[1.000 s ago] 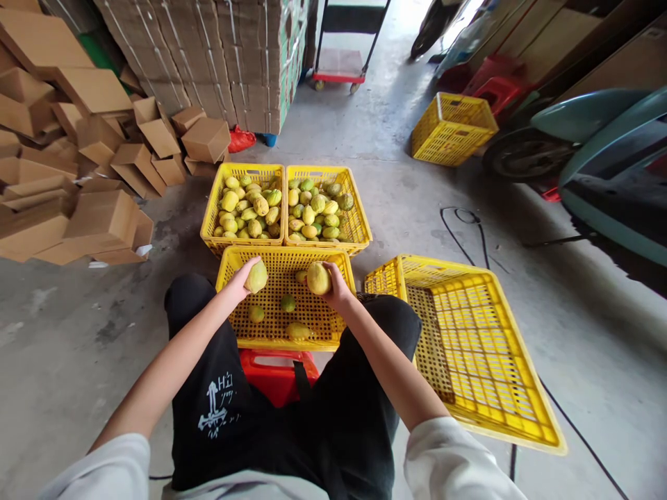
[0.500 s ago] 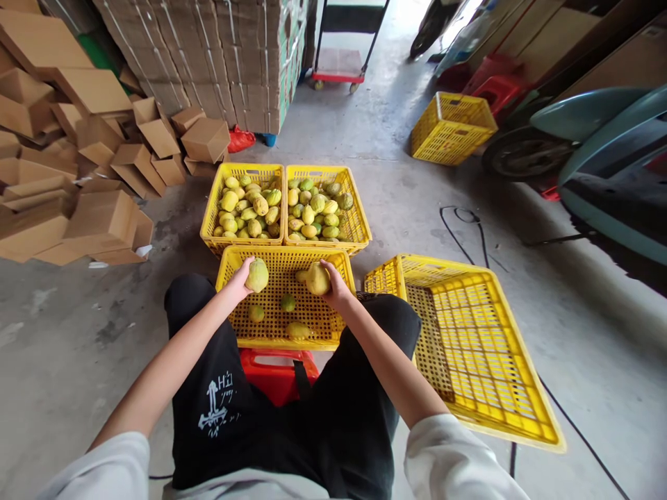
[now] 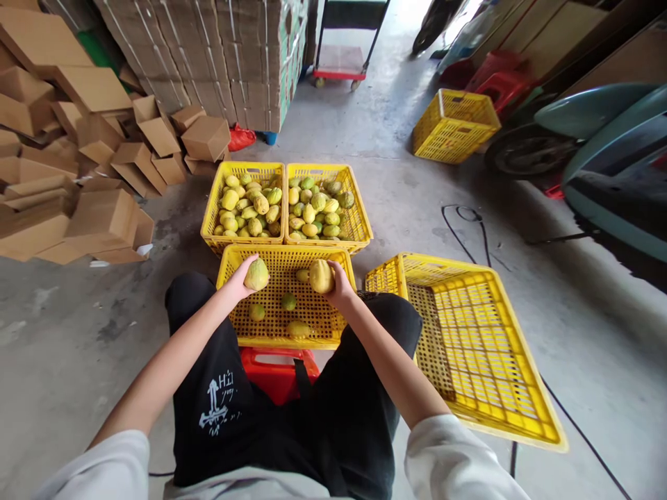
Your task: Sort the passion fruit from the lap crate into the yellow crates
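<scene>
Each hand is closed around one yellow-green fruit: the left hand [image 3: 240,279] cups a fruit [image 3: 257,275], and the right hand [image 3: 341,285] cups a rounder one [image 3: 321,276]. Both are held over the nearly empty yellow crate [image 3: 285,326] between the knees. The fruits look firm, palm-sized and light, probably easy to bruise, so best held around the middle. Two fuller crates [image 3: 244,172] sit beyond.

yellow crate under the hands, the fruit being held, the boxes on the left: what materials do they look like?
Near crate: looks like moulded plastic, slightly glossy yellow, with a regular lattice of holes in floor and walls. Fruit in the left hand and fruit in the right hand: organic, matte yellow-green rind, dull and slightly mottled; the kind is unclear. Boxes: brown cardboard, matte, with folded flaps.
</scene>
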Motion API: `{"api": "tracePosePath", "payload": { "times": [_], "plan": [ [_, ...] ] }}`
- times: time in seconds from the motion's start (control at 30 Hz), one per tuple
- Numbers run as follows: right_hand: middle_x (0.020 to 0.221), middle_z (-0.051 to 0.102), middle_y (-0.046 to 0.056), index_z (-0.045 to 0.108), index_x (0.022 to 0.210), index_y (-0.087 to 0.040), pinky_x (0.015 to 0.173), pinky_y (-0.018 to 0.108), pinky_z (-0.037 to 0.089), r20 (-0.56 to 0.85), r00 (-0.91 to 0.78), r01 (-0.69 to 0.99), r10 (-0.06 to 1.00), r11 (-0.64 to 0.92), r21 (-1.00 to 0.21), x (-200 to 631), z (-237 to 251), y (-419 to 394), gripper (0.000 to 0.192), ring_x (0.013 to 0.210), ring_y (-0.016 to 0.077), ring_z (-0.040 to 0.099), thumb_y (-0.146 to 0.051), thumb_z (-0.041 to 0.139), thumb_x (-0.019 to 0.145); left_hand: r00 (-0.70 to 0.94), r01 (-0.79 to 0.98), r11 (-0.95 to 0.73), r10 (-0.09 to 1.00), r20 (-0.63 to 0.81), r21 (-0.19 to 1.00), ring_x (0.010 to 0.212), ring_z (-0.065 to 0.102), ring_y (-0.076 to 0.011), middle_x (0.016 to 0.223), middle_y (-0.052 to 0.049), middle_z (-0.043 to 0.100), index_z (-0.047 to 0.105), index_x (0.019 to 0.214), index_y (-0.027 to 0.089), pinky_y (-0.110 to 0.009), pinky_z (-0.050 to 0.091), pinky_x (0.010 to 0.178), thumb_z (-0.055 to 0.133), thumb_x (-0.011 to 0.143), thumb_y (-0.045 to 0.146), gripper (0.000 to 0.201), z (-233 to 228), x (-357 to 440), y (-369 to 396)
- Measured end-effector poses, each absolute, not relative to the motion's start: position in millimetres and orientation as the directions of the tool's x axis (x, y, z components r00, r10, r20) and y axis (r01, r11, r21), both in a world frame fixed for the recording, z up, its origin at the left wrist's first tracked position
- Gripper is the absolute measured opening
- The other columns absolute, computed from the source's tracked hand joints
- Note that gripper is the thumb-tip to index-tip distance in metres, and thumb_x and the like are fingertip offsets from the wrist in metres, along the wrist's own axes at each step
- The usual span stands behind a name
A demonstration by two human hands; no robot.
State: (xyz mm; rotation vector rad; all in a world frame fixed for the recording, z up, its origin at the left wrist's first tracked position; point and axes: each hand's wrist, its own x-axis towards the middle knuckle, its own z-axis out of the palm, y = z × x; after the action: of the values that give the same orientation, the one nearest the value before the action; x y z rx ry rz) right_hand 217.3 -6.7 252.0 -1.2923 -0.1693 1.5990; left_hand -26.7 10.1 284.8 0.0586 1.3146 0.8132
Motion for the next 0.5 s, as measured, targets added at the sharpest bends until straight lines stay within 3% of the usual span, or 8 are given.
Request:
{"api": "tracePosePath", "payload": {
  "times": [0.23, 0.5],
  "plan": [
    [0.082, 0.068, 0.001, 0.064, 0.091, -0.024, 0.048, 0.022, 0.054, -0.69, 0.083, -0.622, 0.719, -0.504, -0.6, 210.4, 268.7, -10.1, 0.02, 0.071, 0.0173, 0.066, -0.026, 0.074, 0.074, -0.089, -0.469, 0.748, 0.488, -0.868, 0.469, 0.058, 0.066, -0.0186, 0.076, -0.004, 0.066, 0.064, 0.088, 0.019, -0.033, 0.058, 0.061, 0.08, 0.078, 0.029, 0.021, 283.0, -24.2, 7.2],
    [0.077, 0.067, 0.003, 0.061, 0.089, -0.022, 0.06, 0.031, 0.06, -0.751, 0.045, -0.632, 0.659, -0.563, -0.532, 217.2, 271.7, -7.1, 0.018, 0.074, 0.0218, 0.07, -0.034, 0.066, 0.076, -0.055, -0.476, 0.753, 0.49, -0.87, 0.454, 0.057, 0.065, -0.02, 0.074, -0.005, 0.065, 0.064, 0.091, 0.02, -0.032, 0.056, 0.056, 0.064, 0.089, 0.04, 0.02, 278.1, -28.3, 10.1]
  ]
}}
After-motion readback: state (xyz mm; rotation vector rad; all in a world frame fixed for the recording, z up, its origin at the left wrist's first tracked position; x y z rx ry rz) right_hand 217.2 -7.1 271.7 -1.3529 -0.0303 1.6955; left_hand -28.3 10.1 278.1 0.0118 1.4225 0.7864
